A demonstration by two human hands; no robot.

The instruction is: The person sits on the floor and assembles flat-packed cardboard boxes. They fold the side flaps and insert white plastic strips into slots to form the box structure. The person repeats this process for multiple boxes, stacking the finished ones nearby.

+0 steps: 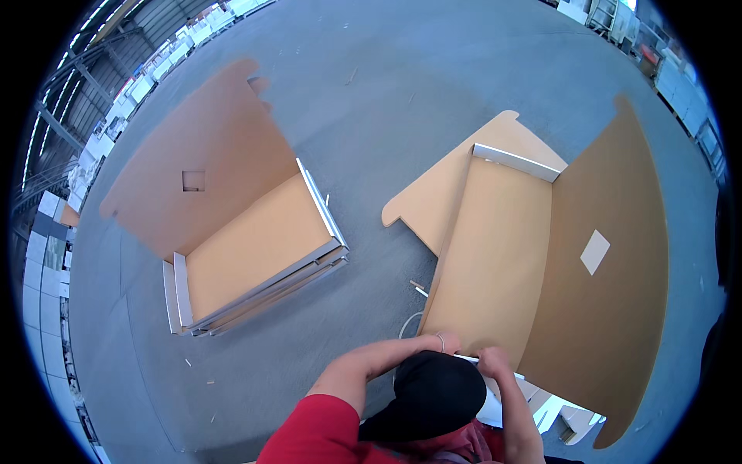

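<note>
- Nearest the camera, your black cap (440, 387) sits between your arms, just past 5 o'clock from the middle of the view.
- Grey floor (348, 116) spreads under everything.
- Your right-side box (495, 232), cardboard inside with a white far edge, lies open at 3 o'clock, its tall flap (618, 309) raised along the right.
- At 9 o'clock lies another open box (259, 243), its flap raised towards 10.
- Out towards 2 o'clock, a flat board (444, 189) juts from beneath your box.
- White pieces (549, 406) lie between 4 and 5, past your right arm.
- Your left hand (448, 342) and right hand (493, 362) are apart at the box's near end, 5 o'clock, by a white edge; you can't tell how firmly either grips.
- Small sticks (418, 289) lie between 4 and 5, beside the box.
</note>
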